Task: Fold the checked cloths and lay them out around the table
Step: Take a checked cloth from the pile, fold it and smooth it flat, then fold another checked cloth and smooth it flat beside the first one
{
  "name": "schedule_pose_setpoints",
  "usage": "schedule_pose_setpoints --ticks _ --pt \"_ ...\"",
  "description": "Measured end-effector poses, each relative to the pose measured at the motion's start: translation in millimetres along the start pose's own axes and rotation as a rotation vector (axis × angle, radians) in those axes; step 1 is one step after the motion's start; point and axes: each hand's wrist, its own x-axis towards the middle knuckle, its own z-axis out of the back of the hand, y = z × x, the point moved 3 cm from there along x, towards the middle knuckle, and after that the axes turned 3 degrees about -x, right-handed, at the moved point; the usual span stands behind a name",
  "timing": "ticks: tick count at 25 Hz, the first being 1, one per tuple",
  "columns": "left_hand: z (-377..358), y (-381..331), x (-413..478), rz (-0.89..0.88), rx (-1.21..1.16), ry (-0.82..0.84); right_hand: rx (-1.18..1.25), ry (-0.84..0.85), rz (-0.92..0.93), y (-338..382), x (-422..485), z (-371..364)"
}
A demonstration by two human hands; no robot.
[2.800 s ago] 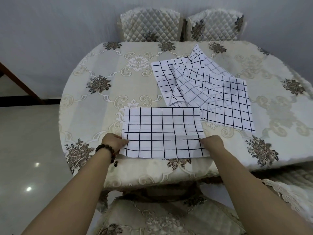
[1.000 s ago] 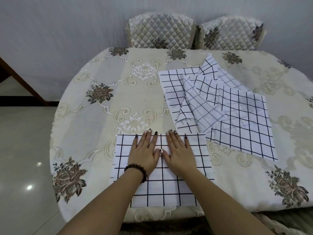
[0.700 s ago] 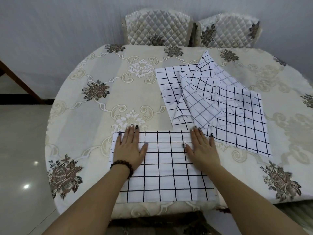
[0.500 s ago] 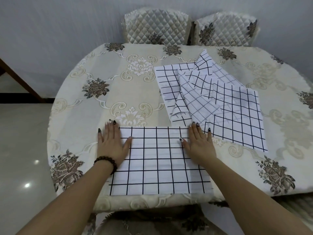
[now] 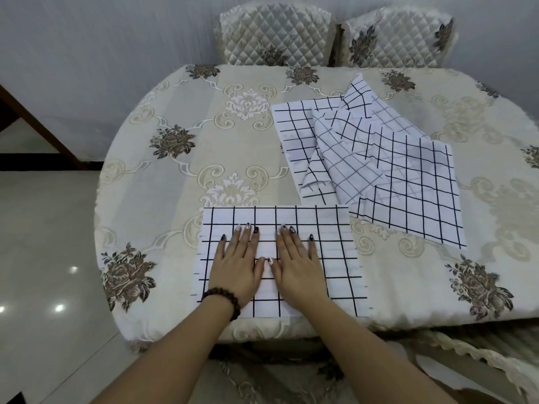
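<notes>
While the folded checked cloth [image 5: 335,258] lies flat at the near edge of the table [image 5: 175,199], the left hand [image 5: 237,268], a beaded bracelet [image 5: 224,300] at its wrist, presses on it palm down with fingers spread, gripping nothing. The right hand [image 5: 297,268] lies flat just beside it, thumbs nearly touching. Farther right, the unfolded cloths [image 5: 393,170] overlap in a loose heap.

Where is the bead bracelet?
The bead bracelet is on the left wrist, just behind the left hand pressing the folded cloth at the table's near edge.
</notes>
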Motion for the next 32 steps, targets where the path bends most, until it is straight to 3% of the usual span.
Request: schedule_pose_setpoints --ticks 6,12,19,20,22,26,28,32 --pt "9.1 53.5 -16.3 0.128 0.023 -0.044 -0.029 0.009 -0.104 -67.3 -17.7 9.6" --pt "9.6 60.8 -18.6 0.148 0.02 -0.044 -0.022 0.009 -0.109 -75.5 -20.7 7.9" --pt "28.8 54.3 -12.7 0.212 0.031 0.167 0.014 0.205 -0.115 -72.4 -17.6 24.5" --pt "39.1 52.1 -9.7 0.23 -0.021 0.166 0.083 0.226 -0.115 -69.8 -16.4 35.5" --pt "69.7 45.1 -3.3 0.296 -0.346 0.075 0.372 0.191 -0.169 -63.6 -16.7 68.4" --pt "133.2 18.0 3.2 0.343 -1.154 0.0 1.162 -0.057 -0.498 -63.8 -24.7 134.3" --pt "158.0 -4.5 1.1 0.319 -1.439 0.02 1.428 -0.154 -0.533 -67.0 -35.9 161.7" --pt "188.8 -72.1 -10.5 0.154 -1.643 0.085 1.623 -0.367 -0.513 -84.5 -85.4 204.1"
